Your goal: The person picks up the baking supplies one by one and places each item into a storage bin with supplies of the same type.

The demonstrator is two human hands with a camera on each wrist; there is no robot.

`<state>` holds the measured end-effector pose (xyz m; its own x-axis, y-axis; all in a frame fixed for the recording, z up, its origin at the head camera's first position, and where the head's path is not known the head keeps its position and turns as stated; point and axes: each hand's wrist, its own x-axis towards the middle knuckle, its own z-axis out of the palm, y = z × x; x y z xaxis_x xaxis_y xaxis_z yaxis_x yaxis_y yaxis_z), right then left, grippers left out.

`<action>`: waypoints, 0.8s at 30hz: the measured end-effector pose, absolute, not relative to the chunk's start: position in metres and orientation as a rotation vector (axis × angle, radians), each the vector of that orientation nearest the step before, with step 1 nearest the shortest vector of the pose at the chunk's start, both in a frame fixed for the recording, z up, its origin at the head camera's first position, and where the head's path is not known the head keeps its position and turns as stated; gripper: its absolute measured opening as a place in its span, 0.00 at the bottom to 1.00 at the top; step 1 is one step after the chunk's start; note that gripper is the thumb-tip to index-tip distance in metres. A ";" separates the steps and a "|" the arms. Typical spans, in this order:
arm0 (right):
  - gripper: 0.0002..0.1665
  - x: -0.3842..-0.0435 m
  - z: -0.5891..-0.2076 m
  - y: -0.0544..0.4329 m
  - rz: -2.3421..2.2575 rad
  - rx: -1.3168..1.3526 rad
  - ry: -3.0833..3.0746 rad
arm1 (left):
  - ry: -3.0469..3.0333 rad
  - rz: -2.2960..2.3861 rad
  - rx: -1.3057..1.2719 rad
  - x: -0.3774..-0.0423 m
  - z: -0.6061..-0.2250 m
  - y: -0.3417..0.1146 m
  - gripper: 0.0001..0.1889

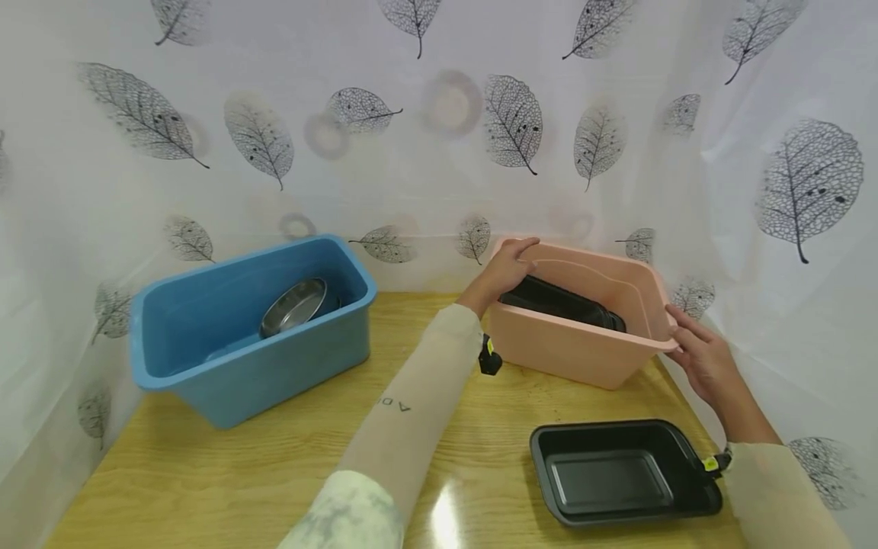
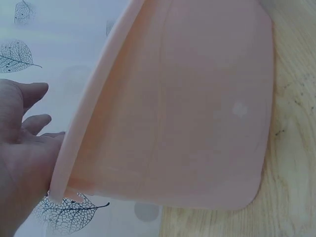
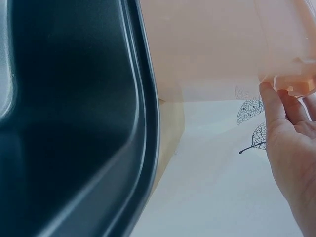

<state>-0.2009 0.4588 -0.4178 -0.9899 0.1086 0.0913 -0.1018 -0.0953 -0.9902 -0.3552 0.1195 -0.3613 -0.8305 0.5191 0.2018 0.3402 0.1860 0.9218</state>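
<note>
Pink plastic forms the basin (image 1: 559, 354), which stands at the far right corner of the tabletop (image 1: 274, 473) with dark bakeware (image 1: 565, 303) leaning inside. The right hand (image 1: 709, 362) grips its right end, fingers hooked at the rim; the left hand (image 1: 504, 271) touches the left end, and I cannot tell whether that grip closes. Steadying it well likely calls for even pressure at both ends, clear of the black pan (image 1: 610, 480) near the right edge.
</note>
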 end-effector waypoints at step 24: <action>0.34 -0.200 -0.417 0.457 2.252 -0.009 -2.026 | 2.197 1.812 1.095 -0.305 -0.355 0.101 0.27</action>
<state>-0.1995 0.4567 -0.4169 -0.9937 0.0871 0.0706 -0.0793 -0.1017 -0.9917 -0.3054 0.1010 -0.3551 -0.7387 0.5694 0.3606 0.4622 0.0385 0.8859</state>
